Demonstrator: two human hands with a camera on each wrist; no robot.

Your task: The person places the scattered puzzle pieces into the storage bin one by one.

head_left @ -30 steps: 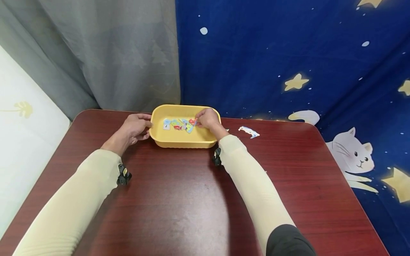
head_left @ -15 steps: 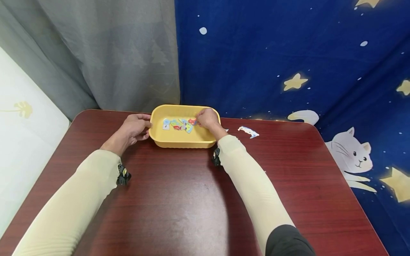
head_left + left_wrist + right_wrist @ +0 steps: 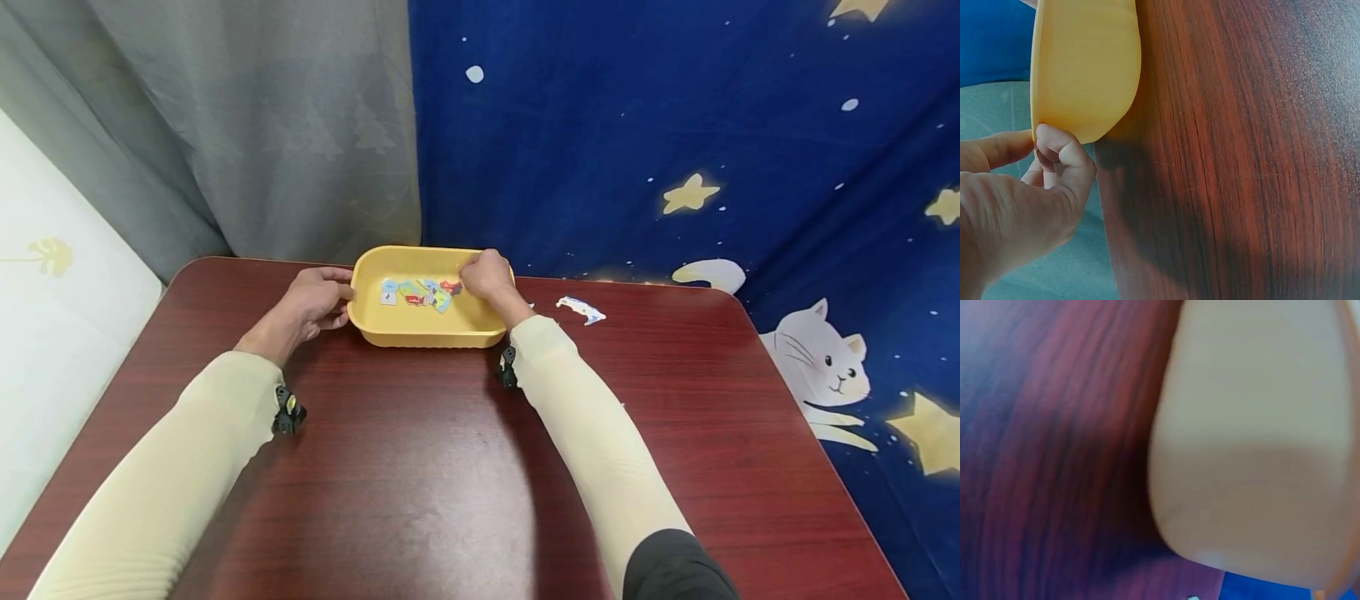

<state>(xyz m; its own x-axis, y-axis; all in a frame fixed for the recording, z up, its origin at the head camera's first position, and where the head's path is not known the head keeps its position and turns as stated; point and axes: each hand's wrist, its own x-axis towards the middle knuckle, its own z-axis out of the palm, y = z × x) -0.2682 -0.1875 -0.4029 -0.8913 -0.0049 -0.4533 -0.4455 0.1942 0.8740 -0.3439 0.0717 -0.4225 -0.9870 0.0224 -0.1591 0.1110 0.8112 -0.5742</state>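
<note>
A yellow plastic bin (image 3: pixel 427 340) stands at the far edge of the table. At its left end my left hand (image 3: pixel 313 302) pinches the rim, and the left wrist view shows thumb and fingers on either side of it. My right hand (image 3: pixel 489 277) reaches over the right end into the bin. Its fingertips are hidden, so I cannot see whether they hold anything. Several colourful flat cut-out pieces (image 3: pixel 439 297) lie on the bin's floor. A red one (image 3: pixel 451 287) is just left of the right hand. The right wrist view shows only the bin's outer wall (image 3: pixel 1241 394).
On the dark red table (image 3: pixel 420 467), right of the bin, lies a white and blue cut-out piece (image 3: pixel 581 310). A small pale scrap shows beside the right wrist. Grey and blue curtains (image 3: pixel 540 150) hang directly behind the table.
The right hand has shifted slightly in the bin, and its fingertips have gone out of sight behind the hand. The left hand and bin stay put.
</note>
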